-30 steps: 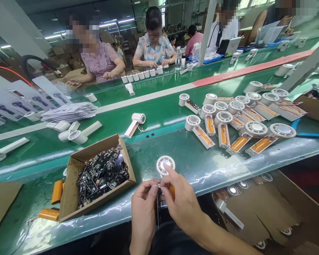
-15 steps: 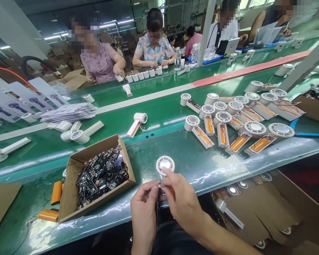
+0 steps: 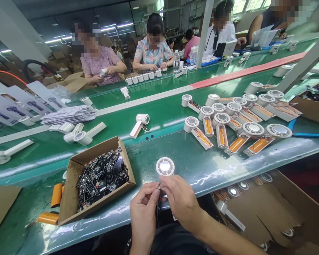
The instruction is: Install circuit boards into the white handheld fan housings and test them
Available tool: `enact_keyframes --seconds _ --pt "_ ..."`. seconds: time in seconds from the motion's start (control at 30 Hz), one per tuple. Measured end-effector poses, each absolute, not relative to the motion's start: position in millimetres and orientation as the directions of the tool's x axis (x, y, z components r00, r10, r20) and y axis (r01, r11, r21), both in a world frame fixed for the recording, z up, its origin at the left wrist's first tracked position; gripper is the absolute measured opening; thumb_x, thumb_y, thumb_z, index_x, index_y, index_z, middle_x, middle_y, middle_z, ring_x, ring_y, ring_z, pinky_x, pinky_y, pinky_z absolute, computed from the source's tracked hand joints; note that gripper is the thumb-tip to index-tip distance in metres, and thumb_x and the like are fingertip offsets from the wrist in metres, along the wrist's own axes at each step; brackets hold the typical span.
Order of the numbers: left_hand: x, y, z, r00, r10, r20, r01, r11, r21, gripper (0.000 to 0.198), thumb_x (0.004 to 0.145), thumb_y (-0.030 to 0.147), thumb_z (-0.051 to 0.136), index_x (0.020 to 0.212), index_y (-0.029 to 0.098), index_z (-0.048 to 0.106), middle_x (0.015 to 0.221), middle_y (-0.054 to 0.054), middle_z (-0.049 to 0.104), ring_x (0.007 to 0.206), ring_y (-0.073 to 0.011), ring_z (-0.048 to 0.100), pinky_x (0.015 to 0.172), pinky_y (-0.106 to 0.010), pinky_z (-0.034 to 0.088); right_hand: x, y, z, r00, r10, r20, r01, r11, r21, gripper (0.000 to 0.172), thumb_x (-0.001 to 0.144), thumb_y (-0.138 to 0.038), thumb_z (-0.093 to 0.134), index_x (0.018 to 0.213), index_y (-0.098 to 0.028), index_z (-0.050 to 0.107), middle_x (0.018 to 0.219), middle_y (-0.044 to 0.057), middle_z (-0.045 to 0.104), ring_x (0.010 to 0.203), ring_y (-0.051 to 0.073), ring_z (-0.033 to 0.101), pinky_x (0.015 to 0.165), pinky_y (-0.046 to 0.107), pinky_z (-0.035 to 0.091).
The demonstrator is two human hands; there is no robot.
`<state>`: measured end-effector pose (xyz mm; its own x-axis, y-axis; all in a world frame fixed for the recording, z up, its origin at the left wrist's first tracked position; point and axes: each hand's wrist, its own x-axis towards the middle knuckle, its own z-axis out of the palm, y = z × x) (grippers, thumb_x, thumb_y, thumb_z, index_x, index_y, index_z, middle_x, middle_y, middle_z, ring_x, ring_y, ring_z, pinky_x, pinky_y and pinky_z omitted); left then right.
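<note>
Green belt (image 3: 191, 157), PCB box (image 3: 93, 202), fan head (image 3: 165, 166)

My left hand (image 3: 145, 212) and right hand (image 3: 182, 200) are bare, my right forearm (image 3: 223, 237) runs bare toward the lower right corner, and the dark cloth (image 3: 172, 242) of what I'm wearing fills the bottom edge, too dim to show its cut.
</note>
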<state>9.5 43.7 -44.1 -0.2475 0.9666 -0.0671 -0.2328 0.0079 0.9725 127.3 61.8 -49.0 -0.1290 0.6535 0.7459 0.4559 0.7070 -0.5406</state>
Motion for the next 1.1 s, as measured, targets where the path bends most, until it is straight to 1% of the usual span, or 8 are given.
enact_keyframes --seconds 0.1,0.2,0.33,0.43,0.57,0.7,0.93,1.1 --pt "11 45 -37 -0.293 0.955 -0.036 -0.152 -0.009 0.988 0.013 0.067 0.03 0.081 0.068 0.018 0.076 0.084 -0.006 0.071 0.069 -0.0167 0.068 0.058 -0.022 0.057 131 58 -38 -0.163 0.697 0.699 0.495 0.67 -0.553 0.025 0.095 -0.009 0.044 0.113 -0.016 0.061 0.083 0.008 0.069 0.077 0.021 0.062 0.07 0.034 0.054" --pt "13 40 -27 -0.307 0.949 0.074 0.028 -0.069 0.997 0.009 0.071 0.027 0.077 0.069 0.019 0.075 0.083 -0.006 0.07 0.077 -0.0181 0.068 0.068 -0.023 0.057 136 51 -26 -0.186 0.839 0.511 0.435 0.536 -0.723 0.021 0.094 -0.013 0.048 0.101 -0.018 0.066 0.082 0.007 0.068 0.072 0.02 0.061 0.065 0.032 0.053" --pt "12 24 -20 -0.154 0.985 0.073 0.133 -0.053 0.99 0.018 0.085 0.031 0.063 0.094 0.021 0.075 0.098 -0.009 0.073 0.094 -0.0227 0.069 0.085 -0.031 0.055 154 52 -19 -0.198 0.98 0.032 0.138 0.06 -0.989 0.014 0.083 -0.017 0.062 0.096 -0.019 0.067 0.081 0.003 0.069 0.071 0.017 0.065 0.067 0.029 0.054" --pt "9 22 -23 -0.106 0.994 0.006 0.17 0.012 0.985 0.033 0.089 0.035 0.054 0.116 0.02 0.066 0.112 -0.012 0.071 0.101 -0.0258 0.067 0.09 -0.039 0.053 172 62 -23 -0.342 0.913 -0.221 -0.191 -0.298 -0.935 0.019 0.076 -0.025 0.072 0.092 -0.016 0.066 0.074 0.001 0.067 0.062 0.013 0.064 0.062 0.025 0.054" --pt "10 42 -30 -0.144 0.987 -0.069 0.39 0.12 0.913 0.057 0.077 0.03 0.066 0.132 0.019 0.055 0.11 -0.012 0.07 0.095 -0.0286 0.065 0.086 -0.045 0.05 181 70 -29 -0.547 0.805 -0.231 -0.496 -0.534 -0.685 0.03 0.071 -0.031 0.08 0.091 -0.014 0.064 0.071 0.0 0.066 0.059 0.012 0.065 0.06 0.028 0.058" --pt "18 57 -40 -0.031 0.997 -0.071 0.363 0.077 0.928 0.067 0.078 0.02 0.061 0.143 0.021 0.042 0.119 -0.013 0.067 0.102 -0.0281 0.064 0.093 -0.044 0.046 171 70 -28 -0.617 0.759 -0.208 -0.552 -0.605 -0.574 0.026 0.07 -0.026 0.078 0.088 -0.015 0.062 0.076 0.0 0.067 0.044 0.007 0.058 0.036 0.017 0.048" --pt "22 51 -48 -0.105 0.976 0.191 0.452 -0.125 0.883 0.077 0.082 0.025 0.06 0.149 0.011 0.026 0.149 -0.022 0.04 0.137 -0.0329 0.04 0.11 -0.048 0.033 158 63 -24 -0.545 0.828 -0.134 -0.645 -0.516 -0.563 0.024 0.082 -0.037 0.066 0.086 -0.016 0.057 0.066 0.0 0.067 0.033 0.006 0.05 0.029 0.014 0.039" --pt "18 42 -38 -0.051 0.977 0.208 0.518 -0.152 0.842 0.067 0.09 0.024 0.05 0.152 0.02 0.024 0.146 -0.018 0.045 0.131 -0.031 0.048 0.104 -0.046 0.041 160 60 -31 -0.521 0.841 -0.143 -0.602 -0.481 -0.637 0.03 0.086 -0.047 0.061 0.085 -0.02 0.047 0.067 -0.002 0.066 0.033 0.006 0.047 0.03 0.015 0.035"
